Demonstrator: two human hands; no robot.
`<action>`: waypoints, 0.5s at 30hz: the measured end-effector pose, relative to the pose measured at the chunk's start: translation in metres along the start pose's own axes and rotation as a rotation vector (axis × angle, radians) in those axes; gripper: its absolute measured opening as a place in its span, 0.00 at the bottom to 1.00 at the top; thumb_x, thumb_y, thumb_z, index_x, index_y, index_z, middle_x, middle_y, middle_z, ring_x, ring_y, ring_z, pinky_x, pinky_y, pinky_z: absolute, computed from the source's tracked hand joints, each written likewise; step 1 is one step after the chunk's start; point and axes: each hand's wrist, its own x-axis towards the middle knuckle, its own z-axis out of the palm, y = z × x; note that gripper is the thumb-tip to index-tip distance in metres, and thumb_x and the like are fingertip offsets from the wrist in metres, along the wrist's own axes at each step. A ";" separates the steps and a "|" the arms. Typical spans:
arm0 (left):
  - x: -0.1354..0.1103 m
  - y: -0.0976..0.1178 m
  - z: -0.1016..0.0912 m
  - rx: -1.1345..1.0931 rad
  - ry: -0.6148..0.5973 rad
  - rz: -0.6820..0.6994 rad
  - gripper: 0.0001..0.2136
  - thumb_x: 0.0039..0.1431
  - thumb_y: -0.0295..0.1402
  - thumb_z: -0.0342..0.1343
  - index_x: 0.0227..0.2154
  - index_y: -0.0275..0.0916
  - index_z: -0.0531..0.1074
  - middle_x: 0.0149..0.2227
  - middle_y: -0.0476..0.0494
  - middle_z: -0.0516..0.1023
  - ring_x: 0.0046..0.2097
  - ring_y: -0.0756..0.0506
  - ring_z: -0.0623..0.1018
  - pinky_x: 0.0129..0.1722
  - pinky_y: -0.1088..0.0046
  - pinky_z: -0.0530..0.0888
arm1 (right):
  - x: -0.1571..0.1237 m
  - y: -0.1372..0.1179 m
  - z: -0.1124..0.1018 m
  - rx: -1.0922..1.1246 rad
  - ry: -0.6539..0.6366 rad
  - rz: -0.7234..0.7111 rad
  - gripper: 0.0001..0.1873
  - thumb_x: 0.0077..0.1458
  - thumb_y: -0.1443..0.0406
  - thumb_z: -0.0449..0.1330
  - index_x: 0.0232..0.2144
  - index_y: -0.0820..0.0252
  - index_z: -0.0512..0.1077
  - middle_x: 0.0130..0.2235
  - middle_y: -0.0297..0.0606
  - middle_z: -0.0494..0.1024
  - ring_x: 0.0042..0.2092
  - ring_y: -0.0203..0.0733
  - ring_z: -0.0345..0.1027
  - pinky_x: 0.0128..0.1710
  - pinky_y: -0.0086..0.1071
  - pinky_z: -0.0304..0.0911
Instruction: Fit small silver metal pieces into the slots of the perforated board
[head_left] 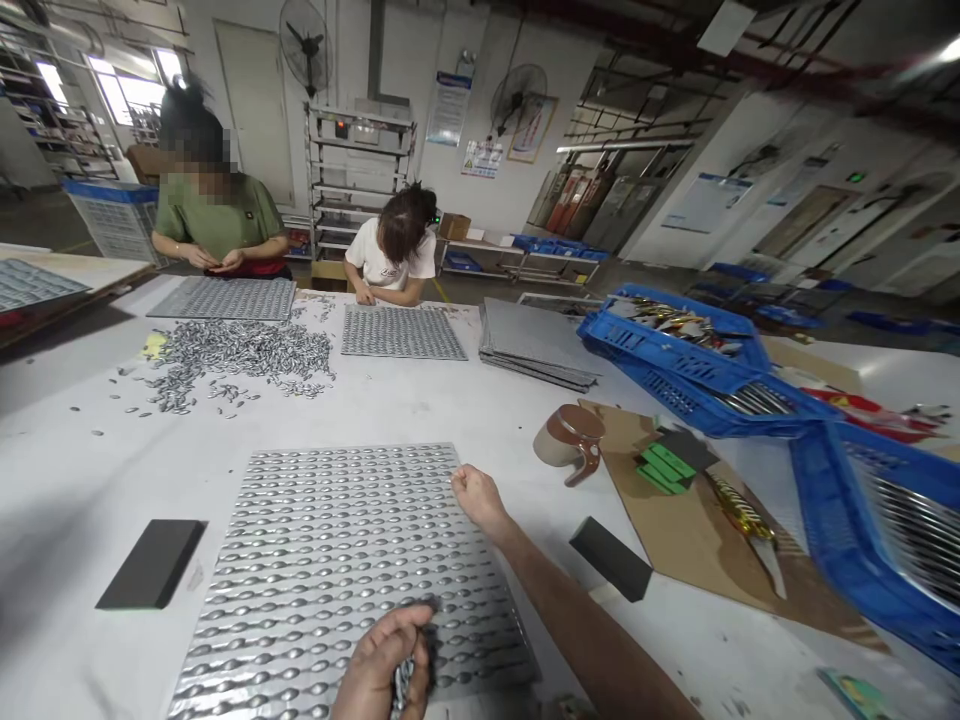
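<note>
Tight grip of left hand (pixel 390 665) on metal pieces (pixel 407 672), right hand (pixel 476 497) (fingers curled in) at tray (pixel 337 560) corner.

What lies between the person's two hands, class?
In the head view, only the grey tray and its rows of metal pieces lie between the left hand, shut on a few pieces, and the fisted right hand.

the single head view looks forward and down from close above the white table (pixel 465 410).
</note>
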 end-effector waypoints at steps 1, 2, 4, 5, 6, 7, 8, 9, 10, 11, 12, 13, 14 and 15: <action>-0.001 0.000 0.001 0.009 0.005 0.018 0.28 0.38 0.45 0.79 0.39 0.34 0.79 0.23 0.50 0.75 0.18 0.57 0.63 0.17 0.82 0.47 | 0.000 0.000 0.000 0.004 0.000 0.001 0.10 0.65 0.70 0.56 0.34 0.59 0.77 0.37 0.41 0.84 0.41 0.44 0.76 0.42 0.30 0.61; -0.002 0.001 0.002 0.018 0.014 0.035 0.28 0.37 0.46 0.80 0.37 0.36 0.78 0.23 0.51 0.75 0.18 0.58 0.62 0.17 0.82 0.46 | 0.000 0.001 0.000 0.010 0.001 0.001 0.10 0.65 0.70 0.55 0.33 0.58 0.76 0.37 0.41 0.84 0.41 0.44 0.76 0.42 0.30 0.61; -0.002 0.001 0.003 0.033 0.034 0.061 0.28 0.35 0.48 0.80 0.34 0.38 0.76 0.24 0.51 0.77 0.19 0.58 0.62 0.17 0.82 0.44 | 0.001 0.001 0.001 0.028 0.008 0.000 0.10 0.64 0.70 0.56 0.32 0.58 0.75 0.36 0.40 0.83 0.41 0.44 0.76 0.42 0.30 0.61; -0.002 0.001 0.003 0.041 0.040 0.063 0.27 0.34 0.48 0.80 0.33 0.38 0.75 0.24 0.51 0.77 0.19 0.58 0.62 0.18 0.82 0.43 | 0.002 0.002 0.001 0.040 0.013 0.000 0.09 0.63 0.70 0.57 0.31 0.58 0.75 0.35 0.40 0.83 0.40 0.44 0.76 0.41 0.30 0.61; -0.002 0.001 0.003 0.047 0.044 0.057 0.27 0.34 0.48 0.81 0.32 0.38 0.75 0.24 0.50 0.78 0.19 0.58 0.62 0.18 0.83 0.43 | 0.003 0.002 0.002 0.055 0.021 0.001 0.08 0.62 0.70 0.57 0.31 0.58 0.74 0.34 0.39 0.82 0.39 0.44 0.76 0.41 0.30 0.61; -0.001 0.001 0.003 0.053 0.044 0.047 0.27 0.34 0.48 0.81 0.31 0.37 0.76 0.24 0.50 0.77 0.19 0.58 0.62 0.18 0.83 0.44 | 0.004 0.001 0.002 0.071 0.033 0.004 0.07 0.61 0.70 0.58 0.32 0.58 0.74 0.33 0.39 0.82 0.38 0.44 0.75 0.40 0.30 0.61; 0.000 0.000 0.002 0.058 0.042 0.036 0.27 0.33 0.48 0.81 0.31 0.36 0.77 0.24 0.50 0.77 0.19 0.59 0.62 0.18 0.83 0.44 | 0.005 0.001 0.003 0.090 0.047 0.007 0.04 0.60 0.70 0.59 0.33 0.58 0.73 0.32 0.38 0.81 0.37 0.44 0.75 0.39 0.31 0.61; 0.002 0.000 0.001 0.064 0.037 0.028 0.28 0.32 0.48 0.81 0.32 0.35 0.78 0.23 0.50 0.76 0.18 0.59 0.61 0.17 0.83 0.44 | 0.005 0.001 0.002 0.111 0.065 0.011 0.03 0.59 0.69 0.60 0.36 0.58 0.73 0.31 0.37 0.80 0.35 0.44 0.74 0.38 0.31 0.61; 0.003 0.000 0.000 0.073 0.026 0.018 0.28 0.32 0.49 0.81 0.32 0.35 0.79 0.22 0.50 0.75 0.18 0.59 0.60 0.17 0.82 0.44 | 0.003 0.000 0.001 0.134 0.083 0.010 0.06 0.58 0.69 0.60 0.39 0.58 0.73 0.30 0.35 0.79 0.35 0.44 0.74 0.38 0.31 0.61; 0.004 -0.001 -0.002 0.081 0.014 0.015 0.29 0.32 0.50 0.81 0.33 0.34 0.80 0.21 0.50 0.74 0.18 0.59 0.60 0.16 0.82 0.44 | -0.001 -0.002 0.000 0.160 0.102 0.006 0.09 0.58 0.68 0.60 0.43 0.58 0.72 0.30 0.34 0.78 0.35 0.44 0.74 0.38 0.31 0.62; 0.005 -0.001 -0.004 0.086 0.010 0.013 0.29 0.32 0.50 0.81 0.34 0.34 0.81 0.21 0.51 0.74 0.17 0.59 0.60 0.16 0.81 0.45 | -0.007 -0.004 -0.003 0.187 0.121 -0.002 0.11 0.59 0.67 0.60 0.45 0.58 0.71 0.30 0.33 0.77 0.35 0.44 0.74 0.38 0.31 0.62; 0.006 -0.002 -0.007 0.088 0.013 0.014 0.30 0.32 0.50 0.80 0.35 0.34 0.82 0.21 0.50 0.74 0.17 0.59 0.59 0.16 0.81 0.45 | -0.016 -0.006 -0.006 0.209 0.139 -0.010 0.11 0.60 0.66 0.58 0.46 0.58 0.70 0.30 0.33 0.77 0.35 0.44 0.73 0.38 0.31 0.63; 0.006 -0.002 -0.009 0.085 0.020 0.021 0.31 0.31 0.50 0.81 0.36 0.34 0.82 0.21 0.50 0.75 0.17 0.59 0.59 0.16 0.82 0.46 | -0.029 -0.010 -0.010 0.241 0.144 -0.031 0.09 0.62 0.64 0.57 0.45 0.57 0.70 0.30 0.33 0.76 0.35 0.44 0.73 0.38 0.31 0.64; 0.007 -0.003 -0.010 0.078 0.031 0.036 0.31 0.31 0.50 0.81 0.36 0.34 0.82 0.21 0.50 0.75 0.17 0.59 0.58 0.16 0.82 0.46 | -0.045 -0.014 -0.014 0.286 0.125 -0.064 0.07 0.63 0.61 0.56 0.42 0.56 0.71 0.31 0.33 0.76 0.35 0.43 0.72 0.37 0.31 0.64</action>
